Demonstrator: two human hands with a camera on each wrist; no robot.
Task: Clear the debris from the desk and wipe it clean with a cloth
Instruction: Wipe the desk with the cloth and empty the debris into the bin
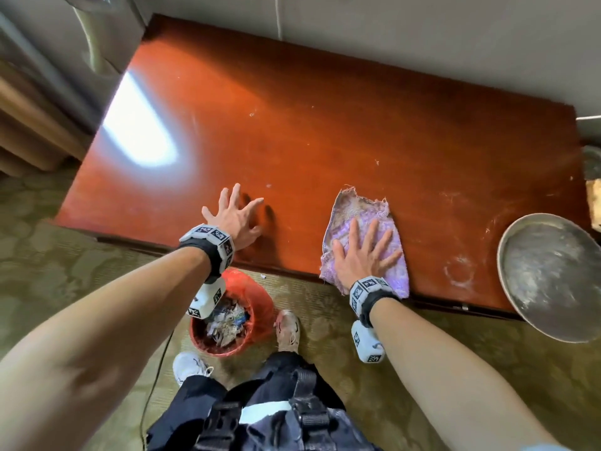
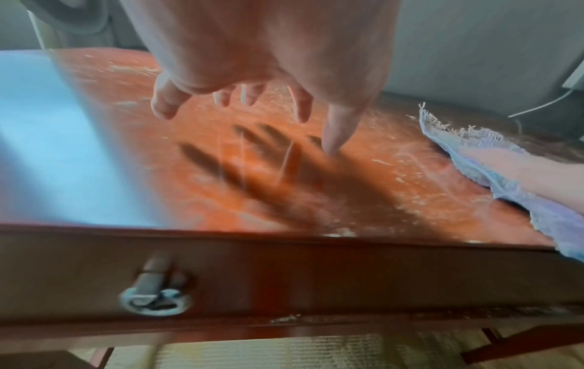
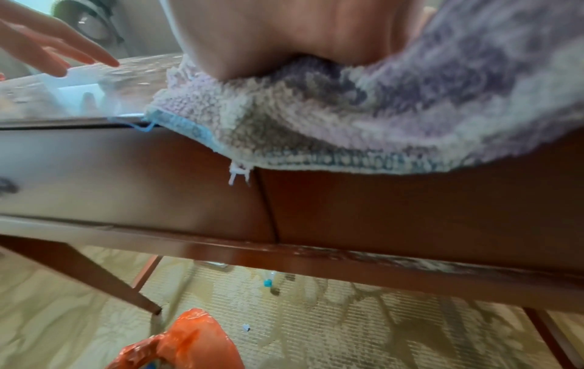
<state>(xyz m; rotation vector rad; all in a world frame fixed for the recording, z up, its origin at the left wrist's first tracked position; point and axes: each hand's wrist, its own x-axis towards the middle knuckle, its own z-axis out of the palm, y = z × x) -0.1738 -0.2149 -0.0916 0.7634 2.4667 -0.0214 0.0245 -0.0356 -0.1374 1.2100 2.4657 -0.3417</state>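
The big trash looks gone into the red bin (image 1: 227, 323). The right hand (image 1: 361, 255) presses flat, fingers straight, on the cloth (image 1: 354, 209) at the desk (image 1: 292, 125) front edge. The left hand (image 1: 235, 216) is spread, holding nothing. White dust near the right edge is left.

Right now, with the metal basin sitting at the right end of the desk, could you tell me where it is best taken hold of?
Take the metal basin by its near rim, coming from the front of the desk. That part overhangs the desk's front edge, so fingers could likely curl under the thin lip there. It is shallow and wide, so a second grip on the far rim would steady it. The right hand, flat on the cloth, is nearer.
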